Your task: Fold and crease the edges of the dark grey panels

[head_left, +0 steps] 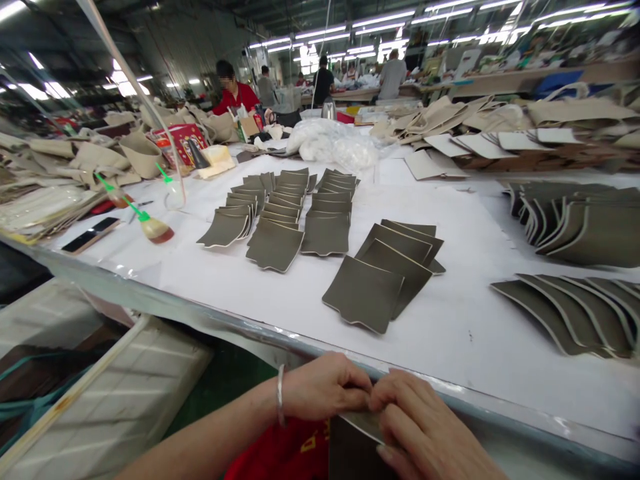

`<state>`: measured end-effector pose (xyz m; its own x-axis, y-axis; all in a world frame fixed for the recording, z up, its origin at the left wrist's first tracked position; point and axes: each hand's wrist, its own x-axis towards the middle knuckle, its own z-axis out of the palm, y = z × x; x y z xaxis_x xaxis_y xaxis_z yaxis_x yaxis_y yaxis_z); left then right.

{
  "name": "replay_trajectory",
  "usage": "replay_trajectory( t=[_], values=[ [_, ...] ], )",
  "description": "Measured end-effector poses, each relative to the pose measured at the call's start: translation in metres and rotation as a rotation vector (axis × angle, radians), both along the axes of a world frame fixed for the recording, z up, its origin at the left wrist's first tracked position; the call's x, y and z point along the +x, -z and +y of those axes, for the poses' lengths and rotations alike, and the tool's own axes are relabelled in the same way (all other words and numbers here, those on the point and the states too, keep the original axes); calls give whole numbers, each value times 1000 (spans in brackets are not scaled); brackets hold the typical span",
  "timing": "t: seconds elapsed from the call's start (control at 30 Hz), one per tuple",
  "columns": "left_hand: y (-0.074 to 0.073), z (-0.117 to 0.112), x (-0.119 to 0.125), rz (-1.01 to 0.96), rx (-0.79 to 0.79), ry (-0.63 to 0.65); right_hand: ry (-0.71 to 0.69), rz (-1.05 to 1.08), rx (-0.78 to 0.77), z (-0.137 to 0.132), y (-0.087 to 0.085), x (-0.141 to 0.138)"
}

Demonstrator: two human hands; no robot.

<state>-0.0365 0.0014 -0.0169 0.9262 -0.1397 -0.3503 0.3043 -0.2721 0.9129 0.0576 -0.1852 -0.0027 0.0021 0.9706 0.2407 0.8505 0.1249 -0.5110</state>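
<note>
At the table's front edge, my left hand pinches the top edge of a dark olive-brown leather-like panel. Close against it, my right hand grips the same panel, with curled fingers near the left fingertips. The panel hangs down in front of my body, and its lower part runs out of view. Just beyond my hands, a loose fan of similar panels lies on the white-covered table. Further back are overlapping rows of such panels.
More fanned panels lie at the right. Squeeze bottles with green tips and a phone are at the left. Clear plastic and beige pieces are piled behind. A white crate stands below left. Several people work further off.
</note>
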Motion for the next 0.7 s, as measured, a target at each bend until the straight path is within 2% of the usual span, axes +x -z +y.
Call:
replay_trajectory(
  t=[0.07,0.1,0.23,0.4,0.7],
  values=[
    [4,1,-12,-17,-89,-49,73,6,-37,-4,13,0],
    [5,2,-19,-44,-78,-58,93,20,-47,-7,19,-1],
    [-1,0,-40,-53,118,-65,127,104,-57,-13,31,-5],
    [-2,-13,-45,-76,184,-155,139,179,-113,-6,27,-8],
    [0,-18,-42,-140,251,-88,166,87,-137,-5,20,-9]
  ],
)
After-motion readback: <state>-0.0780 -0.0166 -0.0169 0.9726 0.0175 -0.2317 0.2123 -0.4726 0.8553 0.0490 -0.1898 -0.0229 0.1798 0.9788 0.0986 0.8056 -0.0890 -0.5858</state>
